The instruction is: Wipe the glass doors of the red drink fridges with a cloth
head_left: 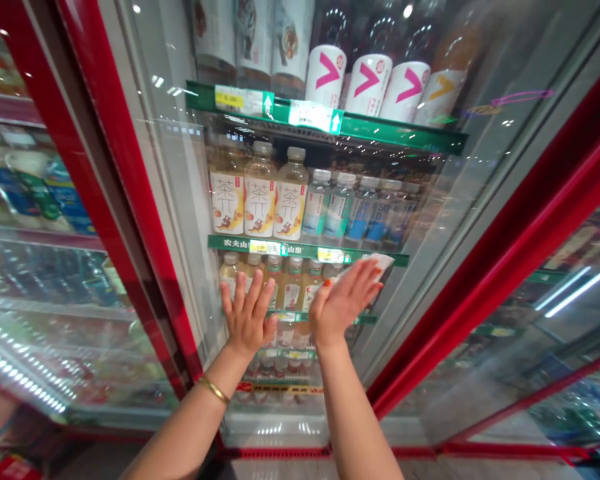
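Observation:
My left hand [247, 313] lies flat on the glass door [180, 200] of a drinks fridge, fingers spread and pointing up. A gold bangle [213, 390] sits on that wrist. Just to the right, my right hand [345, 297] is also flat against the glass, fingers stretched up and to the right. A small white cloth or paper [383, 261] shows under its fingertips, pressed to the glass. Behind the door at hand height stand pale tea bottles [293, 283].
The fridge has red door frames [130, 173] and green shelf rails [305, 252]. Yellow-labelled tea bottles [259, 197] and water bottles [340, 210] fill the middle shelf; white-labelled bottles [367, 83] stand above. More glass-fronted fridges stand left and right.

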The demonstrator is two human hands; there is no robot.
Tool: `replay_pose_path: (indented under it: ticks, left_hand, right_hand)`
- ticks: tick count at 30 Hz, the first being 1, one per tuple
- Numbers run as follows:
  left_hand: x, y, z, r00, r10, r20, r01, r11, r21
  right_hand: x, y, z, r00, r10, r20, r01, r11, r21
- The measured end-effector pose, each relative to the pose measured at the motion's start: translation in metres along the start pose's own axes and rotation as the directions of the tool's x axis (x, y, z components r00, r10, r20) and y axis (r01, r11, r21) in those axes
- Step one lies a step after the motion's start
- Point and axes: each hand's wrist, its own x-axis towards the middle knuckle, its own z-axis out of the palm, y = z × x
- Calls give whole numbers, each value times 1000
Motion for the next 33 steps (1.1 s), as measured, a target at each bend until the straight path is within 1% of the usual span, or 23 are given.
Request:
replay_pose_path:
  ticks: [1, 3, 4, 5, 7, 8, 10, 12, 13, 14, 15, 17, 18, 20, 21, 22, 23, 25, 27, 28, 30, 31, 33]
  left_hand:
    - [-1, -1, -3, 1000, 6, -8, -6, 999, -37]
    - [-8, -3, -11, 1000, -7, -4, 7, 997, -74]
    - [-13, -5, -16, 999, -38, 7, 38, 997, -63]
    - [-20, -8, -20, 997, -81, 21, 81, 996, -33]
    - [-36, -14, -26, 984, -170, 47, 168, 985, 46]
    - [-45, -18, -26, 979, -194, 56, 189, 979, 80]
    - [-59, -25, -22, 982, -183, 51, 175, 976, 131]
    - [-69, -31, -15, 988, -152, 17, 147, 974, 173]
    - [-73, -33, -11, 989, -145, 1, 142, 972, 189]
    - [-75, -34, -8, 989, -147, -5, 145, 969, 199]
    - [-76, -35, -7, 988, -156, -2, 153, 968, 201]
    - [-77, -34, -5, 984, -180, 15, 174, 966, 189]
    - [-77, -34, -6, 982, -187, 18, 180, 967, 181]
    - [-78, -33, -7, 982, -190, 13, 185, 968, 171]
    - [-78, -32, -7, 982, -191, 11, 186, 968, 170]
    - [-79, -31, -7, 981, -192, 9, 187, 968, 170]
    - [-80, -31, -6, 981, -193, 10, 189, 967, 169]
    - [-82, -30, -4, 979, -203, 14, 198, 967, 161]
    - [-83, -30, -3, 977, -213, 17, 208, 964, 164]
    - [-83, -31, -3, 976, -216, 19, 210, 963, 171]
    - [-83, -31, -3, 977, -212, 22, 205, 961, 184]
    - [-82, -31, -4, 978, -207, 21, 200, 962, 185]
    - [-80, -31, -6, 981, -194, 13, 189, 966, 175]
  right_hand:
    - [-3, -15, 3, 990, -132, 45, 131, 991, 12]
    - [-27, -32, 1, 926, -358, 119, 354, 934, 50]
    - [-43, -31, -3, 897, -421, 131, 416, 907, 63]
    - [-57, -24, -8, 886, -445, 129, 441, 895, 62]
    - [-72, 4, -19, 910, -404, 94, 402, 915, 31]
    - [-70, 20, -23, 935, -348, 70, 348, 937, 10]
    - [-47, 42, -26, 988, -156, 10, 156, 988, -19]
    - [-14, 40, -20, 999, 39, -36, -39, 999, -15]
    - [0, 30, -14, 995, 85, -44, -85, 996, -10]
    - [9, 16, -9, 996, 76, -42, -76, 997, -5]
    - [12, 0, -4, 1000, 11, -28, -11, 1000, -3]
    - [0, -29, 3, 980, -197, 21, 197, 980, 10]
    - [-13, -37, 4, 950, -310, 47, 309, 951, 26]
    - [-41, -36, 0, 874, -476, 97, 473, 880, 51]
    - [-51, -28, -4, 860, -499, 109, 497, 867, 47]
    - [-55, -17, -7, 873, -474, 114, 474, 880, 31]
    - [-52, -6, -11, 907, -407, 107, 409, 913, 10]
    - [-26, 5, -14, 973, -220, 67, 222, 975, -19]
    - [9, -7, -12, 992, -122, 22, 123, 992, -13]
    - [24, -22, -9, 990, -140, 12, 140, 990, -4]
    - [37, -56, -4, 957, -286, 41, 285, 958, 34]
    - [34, -71, -2, 914, -399, 69, 395, 916, 69]
    - [14, -84, 0, 789, -602, 120, 586, 797, 149]
